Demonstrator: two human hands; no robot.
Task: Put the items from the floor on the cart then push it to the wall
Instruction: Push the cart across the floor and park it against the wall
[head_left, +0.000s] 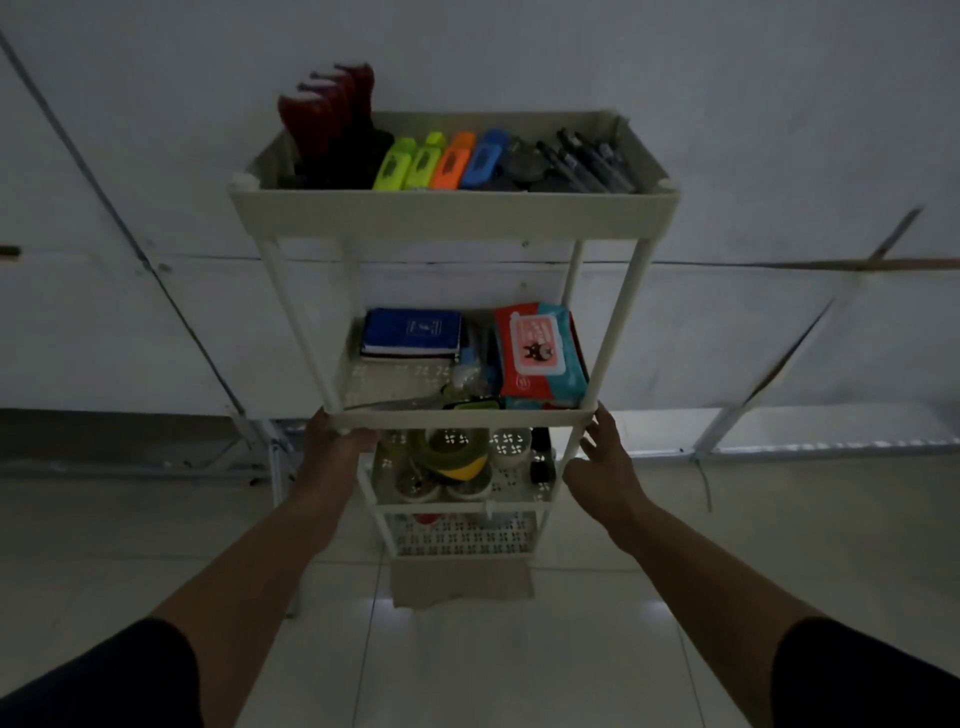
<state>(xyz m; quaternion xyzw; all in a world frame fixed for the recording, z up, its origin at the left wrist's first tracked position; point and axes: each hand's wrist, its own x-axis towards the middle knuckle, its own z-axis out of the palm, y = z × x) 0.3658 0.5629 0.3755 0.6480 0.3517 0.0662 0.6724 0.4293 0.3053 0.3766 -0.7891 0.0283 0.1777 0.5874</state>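
A white multi-tier cart (452, 215) stands upright close in front of a pale wall. Its top tray holds dark red brushes (324, 119), green, orange and blue cases (441, 161) and dark pens (587, 158). The second tier carries a blue folded cloth (413, 330) and a red-and-teal wipes pack (540, 353). Tape rolls (457, 457) and small pots lie on the third tier. My left hand (332, 434) grips the second tier's front left corner. At the front right corner my right hand (605, 447) rests against the post with fingers spread.
A white tiled floor (519, 649) stretches under the cart. A beige paper sheet (462, 579) lies on the floor beneath the lowest shelf. White metal frame legs (727, 421) stand right and left of the cart by the wall. The room is dim.
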